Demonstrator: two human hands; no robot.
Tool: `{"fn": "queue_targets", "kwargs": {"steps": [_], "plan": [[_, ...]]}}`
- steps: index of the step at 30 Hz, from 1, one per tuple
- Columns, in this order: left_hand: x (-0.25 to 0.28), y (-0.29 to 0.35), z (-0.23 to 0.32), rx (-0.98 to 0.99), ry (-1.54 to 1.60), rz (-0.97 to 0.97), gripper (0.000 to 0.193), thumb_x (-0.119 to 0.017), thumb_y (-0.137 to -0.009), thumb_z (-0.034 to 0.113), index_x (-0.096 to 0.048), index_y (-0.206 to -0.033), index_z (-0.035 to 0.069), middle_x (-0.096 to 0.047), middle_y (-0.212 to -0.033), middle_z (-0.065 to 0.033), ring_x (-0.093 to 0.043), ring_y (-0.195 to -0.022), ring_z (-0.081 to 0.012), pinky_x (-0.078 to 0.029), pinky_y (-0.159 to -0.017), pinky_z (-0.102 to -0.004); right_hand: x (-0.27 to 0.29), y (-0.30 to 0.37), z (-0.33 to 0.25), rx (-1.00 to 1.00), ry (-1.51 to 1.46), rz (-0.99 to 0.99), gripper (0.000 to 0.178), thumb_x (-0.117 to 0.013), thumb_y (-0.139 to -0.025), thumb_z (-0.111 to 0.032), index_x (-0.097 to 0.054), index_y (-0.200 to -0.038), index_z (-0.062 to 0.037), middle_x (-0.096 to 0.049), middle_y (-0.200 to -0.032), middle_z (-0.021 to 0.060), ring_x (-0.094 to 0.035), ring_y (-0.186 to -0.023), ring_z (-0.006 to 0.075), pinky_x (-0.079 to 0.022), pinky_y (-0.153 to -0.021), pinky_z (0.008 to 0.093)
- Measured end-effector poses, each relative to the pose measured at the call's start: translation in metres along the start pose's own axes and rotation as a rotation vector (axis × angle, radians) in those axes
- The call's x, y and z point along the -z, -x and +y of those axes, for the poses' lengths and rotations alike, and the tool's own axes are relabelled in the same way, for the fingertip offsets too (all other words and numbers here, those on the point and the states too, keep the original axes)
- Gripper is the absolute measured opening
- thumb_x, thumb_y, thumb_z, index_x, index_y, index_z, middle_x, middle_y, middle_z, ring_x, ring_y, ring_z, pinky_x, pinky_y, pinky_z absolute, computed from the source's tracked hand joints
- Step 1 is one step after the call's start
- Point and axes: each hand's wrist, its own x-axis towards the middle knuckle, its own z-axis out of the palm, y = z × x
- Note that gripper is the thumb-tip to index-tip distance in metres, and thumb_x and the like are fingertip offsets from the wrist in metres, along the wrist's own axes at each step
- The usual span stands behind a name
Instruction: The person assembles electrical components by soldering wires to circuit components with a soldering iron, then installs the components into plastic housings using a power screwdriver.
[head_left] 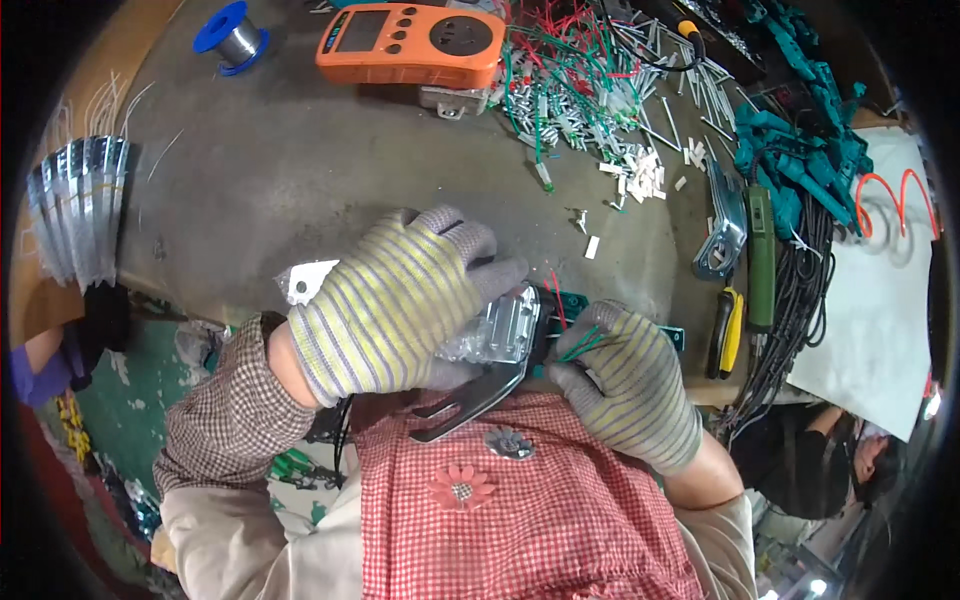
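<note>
My left hand (395,300) grips the shiny part (513,328) at the desk's (250,170) near edge; my right hand (640,385) pinches green wires (583,345). Tugging too hard could tear them loose; a slack left grip could drop the part. I count 1 part, 2 red wires (559,303), 1 meter (415,45), 1 spool (235,42); the rods (671,123) are too jumbled to count.

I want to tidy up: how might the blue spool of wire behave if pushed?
The blue spool seems to stand on one flange, so a low push would probably slide it. Its round flanges suggest it could roll if tipped over. The silvery wire wound on it looks metallic, so it may feel heavy for its size.
</note>
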Motion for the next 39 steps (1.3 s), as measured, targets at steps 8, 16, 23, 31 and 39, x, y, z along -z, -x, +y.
{"fn": "queue_targets", "kwargs": {"steps": [8,16,23,31,39], "plan": [[0.005,-0.005,0.005,0.017,0.002,-0.03,0.09,-0.094,-0.062,0.037,-0.066,-0.144,0.012,-0.065,-0.122,-0.0117,-0.065,-0.112,-0.0343,-0.055,-0.094,-0.0483,-0.002,0.006,0.006,0.114,-0.042,0.082,0.024,-0.08,-0.083,-0.02,-0.074,-0.102,-0.0083,-0.067,-0.099,0.0117,-0.066,-0.093,0.0363,-0.054,-0.086,0.0484],[0.019,0.014,0.053,0.004,-0.337,0.183,0.066,-0.081,-0.079,0.038,-0.071,-0.14,0.015,-0.068,-0.104,-0.0069,-0.068,-0.086,-0.0288,-0.056,-0.073,-0.0433,0.014,0.009,0.0,0.177,0.119,0.368,0.098,-0.096,-0.063,-0.044,-0.061,-0.146,-0.0061,-0.064,-0.123,0.017,-0.061,-0.112,0.0387,-0.047,-0.099,0.0533],[0.023,0.014,0.07,-0.044,-0.498,0.21,0.058,-0.073,-0.086,0.031,-0.071,-0.141,0.014,-0.068,-0.102,-0.0052,-0.065,-0.083,-0.0249,-0.054,-0.067,-0.0415,0.013,0.012,0.008,0.051,0.069,0.177,0.082,-0.088,-0.074,-0.032,-0.057,-0.145,-0.0078,-0.07,-0.115,0.0166,-0.066,-0.108,0.0385,-0.046,-0.102,0.0531],[0.021,0.01,0.072,-0.015,-0.536,0.133,0.064,-0.074,-0.077,0.03,-0.073,-0.14,0.016,-0.064,-0.099,-0.0023,-0.062,-0.079,-0.0225,-0.05,-0.064,-0.0404,0.004,0.009,0.008,0.02,0.103,0.225,0.067,-0.087,-0.07,-0.026,-0.064,-0.131,-0.0076,-0.071,-0.107,0.0144,-0.067,-0.105,0.0372,-0.047,-0.096,0.052],[0.024,0.007,0.074,-0.025,-0.557,0.162,0.068,-0.076,-0.072,0.033,-0.074,-0.139,0.017,-0.061,-0.096,-0.0015,-0.058,-0.074,-0.0217,-0.045,-0.061,-0.0403,-0.001,0.011,0.014,0.012,0.016,0.261,0.069,-0.089,-0.07,-0.025,-0.064,-0.131,-0.0089,-0.071,-0.11,0.0139,-0.067,-0.106,0.0372,-0.046,-0.093,0.0523]]}}
